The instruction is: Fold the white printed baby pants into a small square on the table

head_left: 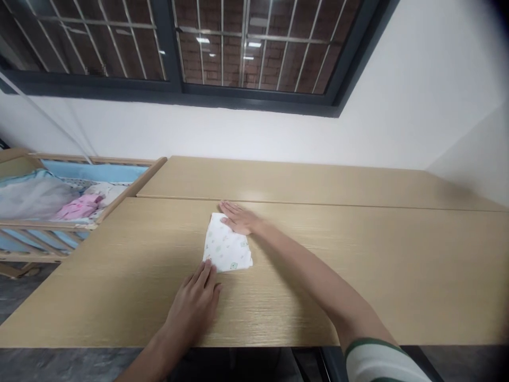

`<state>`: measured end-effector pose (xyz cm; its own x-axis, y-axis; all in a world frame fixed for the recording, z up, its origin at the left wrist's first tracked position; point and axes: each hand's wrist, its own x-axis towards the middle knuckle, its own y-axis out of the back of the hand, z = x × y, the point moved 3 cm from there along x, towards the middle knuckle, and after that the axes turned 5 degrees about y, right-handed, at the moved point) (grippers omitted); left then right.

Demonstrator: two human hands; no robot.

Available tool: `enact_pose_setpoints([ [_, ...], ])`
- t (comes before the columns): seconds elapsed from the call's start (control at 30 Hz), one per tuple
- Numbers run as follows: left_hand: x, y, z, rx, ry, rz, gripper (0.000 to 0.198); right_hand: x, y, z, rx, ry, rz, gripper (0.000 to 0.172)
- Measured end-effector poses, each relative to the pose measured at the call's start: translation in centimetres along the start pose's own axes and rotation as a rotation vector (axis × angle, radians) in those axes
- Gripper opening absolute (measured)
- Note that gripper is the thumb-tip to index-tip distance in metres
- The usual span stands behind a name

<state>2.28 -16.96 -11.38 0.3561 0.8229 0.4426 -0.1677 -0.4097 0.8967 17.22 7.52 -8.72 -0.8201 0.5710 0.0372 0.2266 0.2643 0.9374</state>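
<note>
Nearest, a pale sleeve with green trim [384, 361] rings the right arm where it leans in over the front edge of the bench [377, 270]. The left hand [194, 300] comes next, its fingers lying nearly side by side, the fingertips on the near left corner of a small white printed cloth [227, 246]; whether they pinch it or merely press, I cannot tell. The cloth lies flat on the bench, left of its middle, its right edge a little uneven. At its far edge the right hand [238, 217] lies palm down with fingers stretched out, partly on the cloth and partly on bare wood. For neat work, I would let the left fingertips anchor their corner and draw the right palm outward lightly, since thin fabric probably skids on a smooth top; hard pressure could ruck it. Just beyond the right fingertips runs a seam [278, 202], best kept clear of the cloth. Farther off stand a wooden crib [133, 187] at left, then the white wall [254, 127] and a barred window [254, 98].
</note>
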Motion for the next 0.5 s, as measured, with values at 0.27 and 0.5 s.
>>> enact_pose_setpoints([
  [0.27, 0.9, 0.3, -4.3, -0.191, -0.132, -0.105, 0.043, -6.3, 3.5, -4.5, 0.004, -0.022, 0.310, 0.073],
  [0.5, 3.2, 0.7, -5.5, -0.340, -0.083, -0.175, 0.030, -13.6, 1.9, -10.9, 0.033, 0.064, 0.061, 0.064],
])
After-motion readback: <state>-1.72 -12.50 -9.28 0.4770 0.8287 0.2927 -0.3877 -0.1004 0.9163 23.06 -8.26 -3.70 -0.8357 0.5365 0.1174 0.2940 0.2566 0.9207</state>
